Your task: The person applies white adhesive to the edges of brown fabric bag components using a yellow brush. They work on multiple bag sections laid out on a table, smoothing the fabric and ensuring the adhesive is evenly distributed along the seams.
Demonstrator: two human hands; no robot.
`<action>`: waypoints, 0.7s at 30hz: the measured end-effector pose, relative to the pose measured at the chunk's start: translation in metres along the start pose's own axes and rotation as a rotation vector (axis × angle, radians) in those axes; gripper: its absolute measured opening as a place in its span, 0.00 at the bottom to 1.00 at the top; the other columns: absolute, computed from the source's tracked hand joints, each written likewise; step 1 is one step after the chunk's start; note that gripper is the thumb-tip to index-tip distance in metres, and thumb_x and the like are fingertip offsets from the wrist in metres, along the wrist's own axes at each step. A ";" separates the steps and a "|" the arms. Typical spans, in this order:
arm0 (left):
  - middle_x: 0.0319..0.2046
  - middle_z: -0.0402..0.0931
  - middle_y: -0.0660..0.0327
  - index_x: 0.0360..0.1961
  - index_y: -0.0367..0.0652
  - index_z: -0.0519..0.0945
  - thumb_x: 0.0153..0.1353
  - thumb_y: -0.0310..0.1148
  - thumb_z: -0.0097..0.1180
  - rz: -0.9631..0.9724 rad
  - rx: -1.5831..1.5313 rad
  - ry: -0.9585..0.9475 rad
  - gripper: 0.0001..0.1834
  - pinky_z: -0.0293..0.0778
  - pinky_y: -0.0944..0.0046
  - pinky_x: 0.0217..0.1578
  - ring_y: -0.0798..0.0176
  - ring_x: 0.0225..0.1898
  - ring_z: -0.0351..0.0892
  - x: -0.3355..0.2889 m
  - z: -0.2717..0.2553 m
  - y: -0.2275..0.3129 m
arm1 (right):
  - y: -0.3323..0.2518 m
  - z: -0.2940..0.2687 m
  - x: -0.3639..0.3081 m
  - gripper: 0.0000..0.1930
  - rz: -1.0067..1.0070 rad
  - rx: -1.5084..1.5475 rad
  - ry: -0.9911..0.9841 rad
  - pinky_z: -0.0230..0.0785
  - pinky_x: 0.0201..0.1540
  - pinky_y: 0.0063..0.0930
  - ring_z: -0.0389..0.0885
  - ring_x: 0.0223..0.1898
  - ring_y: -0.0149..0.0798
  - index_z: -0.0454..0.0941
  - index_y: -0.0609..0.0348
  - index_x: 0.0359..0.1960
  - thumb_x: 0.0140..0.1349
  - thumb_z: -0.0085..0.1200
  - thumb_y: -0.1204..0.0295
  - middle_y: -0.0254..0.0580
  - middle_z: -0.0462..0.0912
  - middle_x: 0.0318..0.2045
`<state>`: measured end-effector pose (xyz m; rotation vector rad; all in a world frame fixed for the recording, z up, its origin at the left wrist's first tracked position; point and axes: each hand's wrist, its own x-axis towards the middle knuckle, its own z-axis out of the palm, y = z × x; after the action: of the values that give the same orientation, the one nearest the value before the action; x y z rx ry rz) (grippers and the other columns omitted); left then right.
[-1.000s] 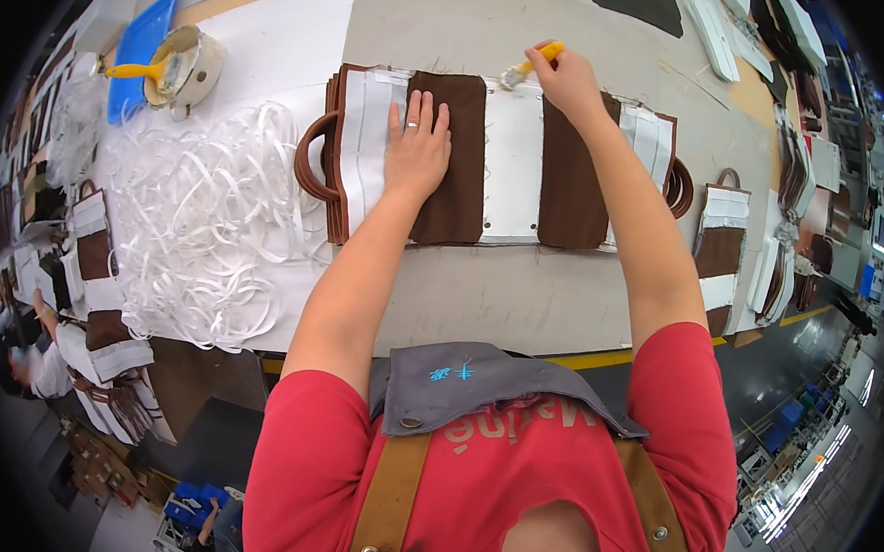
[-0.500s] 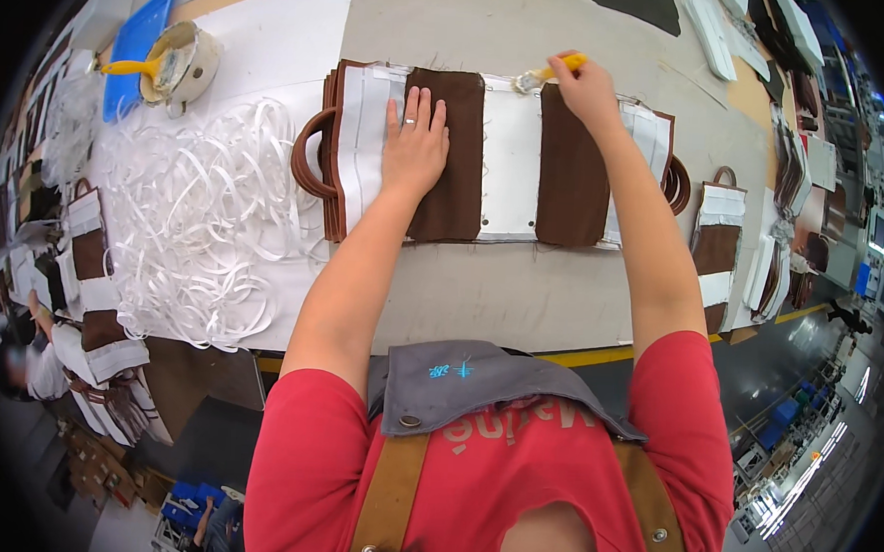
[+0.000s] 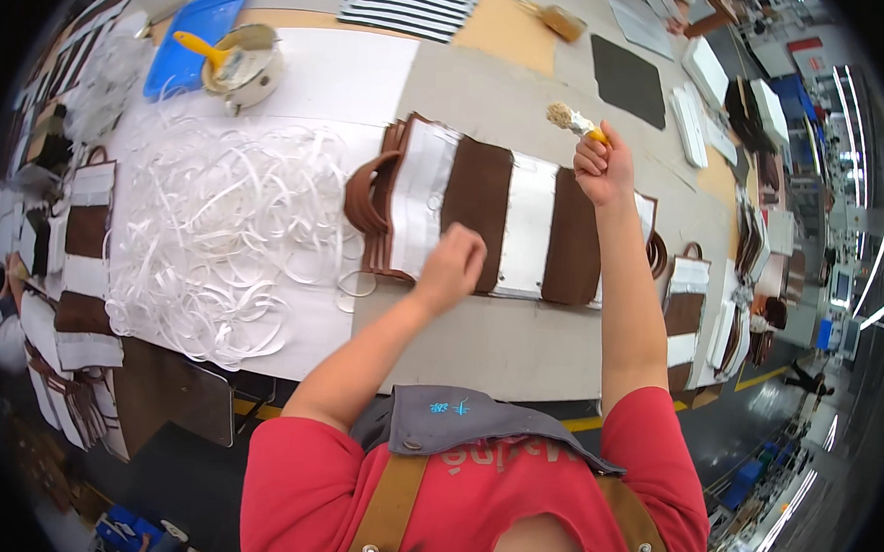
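A stack of brown-and-white bag panels lies across the table in front of me, with brown loop handles bunched at its left end and more at the right. My left hand is over the near edge of the brown left section, fingers curled in; whatever is inside them, if anything, is hidden. My right hand is raised over the stack's right part. It grips the yellow handle of a brush, whose bristles are coated with pale paste and point left, apart from the panels.
Left of the stack spreads a heap of white ribbon strips. Behind it are a pot holding a yellow-handled tool and a blue tray. Striped fabric and a dark sheet lie farther back. Another bag panel is at right.
My left hand has left its flat position on the panels and curled near their front edge. My right hand has lifted the brush off the white section. The view has shifted.
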<state>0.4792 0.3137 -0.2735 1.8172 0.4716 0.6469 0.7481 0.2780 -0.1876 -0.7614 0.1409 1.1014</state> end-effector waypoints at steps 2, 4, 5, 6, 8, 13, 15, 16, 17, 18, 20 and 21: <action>0.28 0.68 0.54 0.26 0.41 0.70 0.52 0.25 0.51 -0.001 -0.018 -0.116 0.03 0.67 0.56 0.29 0.49 0.30 0.70 -0.040 -0.010 0.002 | 0.023 0.029 0.017 0.15 0.058 0.024 -0.046 0.43 0.09 0.15 0.52 0.09 0.23 0.61 0.58 0.22 0.63 0.40 0.63 0.29 0.58 0.11; 0.27 0.69 0.54 0.26 0.41 0.71 0.54 0.30 0.51 -0.039 0.012 -0.229 0.05 0.68 0.55 0.29 0.49 0.28 0.71 -0.088 -0.019 -0.010 | 0.050 0.063 0.040 0.14 0.098 -0.014 -0.095 0.44 0.10 0.15 0.52 0.10 0.23 0.63 0.59 0.24 0.63 0.40 0.63 0.29 0.59 0.11; 0.25 0.69 0.54 0.26 0.40 0.71 0.54 0.31 0.52 -0.018 0.095 -0.270 0.06 0.68 0.55 0.27 0.49 0.26 0.71 -0.114 -0.023 -0.023 | 0.066 0.082 0.053 0.13 0.107 -0.064 -0.123 0.46 0.11 0.16 0.52 0.10 0.23 0.65 0.60 0.26 0.63 0.40 0.63 0.29 0.59 0.11; 0.23 0.69 0.55 0.26 0.40 0.72 0.55 0.33 0.52 0.000 0.177 -0.315 0.07 0.68 0.56 0.26 0.49 0.25 0.71 -0.136 -0.029 -0.033 | 0.081 0.101 0.066 0.13 0.113 -0.111 -0.147 0.47 0.12 0.16 0.53 0.11 0.23 0.67 0.61 0.28 0.63 0.40 0.63 0.29 0.59 0.12; 0.21 0.69 0.54 0.25 0.40 0.72 0.57 0.36 0.50 -0.029 0.134 -0.332 0.10 0.67 0.55 0.26 0.49 0.24 0.71 -0.165 -0.049 -0.037 | 0.105 0.139 0.088 0.12 0.066 -0.218 -0.237 0.53 0.16 0.15 0.56 0.14 0.23 0.72 0.61 0.36 0.63 0.43 0.64 0.29 0.63 0.14; 0.20 0.69 0.55 0.20 0.40 0.71 0.56 0.35 0.50 0.052 0.134 -0.274 0.12 0.67 0.54 0.24 0.51 0.22 0.71 -0.179 -0.068 -0.042 | 0.205 0.245 0.168 0.13 -0.190 -0.866 -0.213 0.65 0.24 0.17 0.70 0.20 0.26 0.74 0.62 0.38 0.58 0.50 0.65 0.36 0.74 0.22; 0.20 0.68 0.56 0.19 0.40 0.71 0.56 0.35 0.51 0.029 0.121 -0.220 0.13 0.67 0.55 0.23 0.51 0.21 0.71 -0.177 -0.067 -0.040 | 0.247 0.272 0.196 0.14 -0.315 -1.131 -0.299 0.68 0.26 0.21 0.73 0.22 0.27 0.75 0.64 0.37 0.57 0.51 0.64 0.37 0.76 0.23; 0.20 0.68 0.56 0.19 0.40 0.71 0.56 0.35 0.51 0.022 0.118 -0.208 0.13 0.67 0.55 0.23 0.52 0.20 0.70 -0.178 -0.066 -0.040 | 0.264 0.278 0.212 0.14 -0.393 -1.324 -0.337 0.69 0.28 0.24 0.74 0.23 0.30 0.76 0.63 0.36 0.56 0.51 0.63 0.39 0.77 0.24; 0.19 0.68 0.56 0.18 0.40 0.71 0.55 0.35 0.51 0.015 0.114 -0.198 0.13 0.66 0.55 0.22 0.52 0.20 0.70 -0.178 -0.066 -0.041 | 0.276 0.281 0.227 0.14 -0.476 -1.517 -0.372 0.70 0.30 0.26 0.76 0.24 0.33 0.77 0.62 0.34 0.56 0.52 0.62 0.41 0.79 0.26; 0.19 0.67 0.57 0.19 0.40 0.72 0.55 0.35 0.51 0.121 0.161 -0.181 0.11 0.66 0.57 0.21 0.53 0.19 0.69 -0.179 -0.067 -0.045 | 0.292 0.290 0.228 0.15 -0.499 -1.672 -0.356 0.70 0.31 0.28 0.77 0.25 0.36 0.78 0.61 0.33 0.55 0.51 0.61 0.42 0.79 0.26; 0.19 0.67 0.57 0.21 0.41 0.72 0.55 0.34 0.50 0.172 0.138 -0.144 0.10 0.66 0.58 0.20 0.54 0.19 0.69 -0.180 -0.065 -0.052 | 0.316 0.303 0.227 0.16 -0.552 -1.982 -0.311 0.70 0.33 0.32 0.78 0.27 0.42 0.78 0.61 0.30 0.55 0.51 0.58 0.45 0.80 0.27; 0.19 0.67 0.58 0.22 0.41 0.72 0.56 0.34 0.49 0.201 0.122 -0.130 0.09 0.65 0.59 0.20 0.55 0.19 0.69 -0.181 -0.064 -0.054 | 0.323 0.301 0.234 0.17 -0.576 -2.053 -0.298 0.69 0.34 0.34 0.78 0.28 0.45 0.78 0.61 0.30 0.55 0.51 0.58 0.46 0.80 0.27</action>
<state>0.2983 0.2683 -0.3451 2.0258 0.2477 0.6431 0.5085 0.7143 -0.2286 -2.1673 -1.6060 0.4349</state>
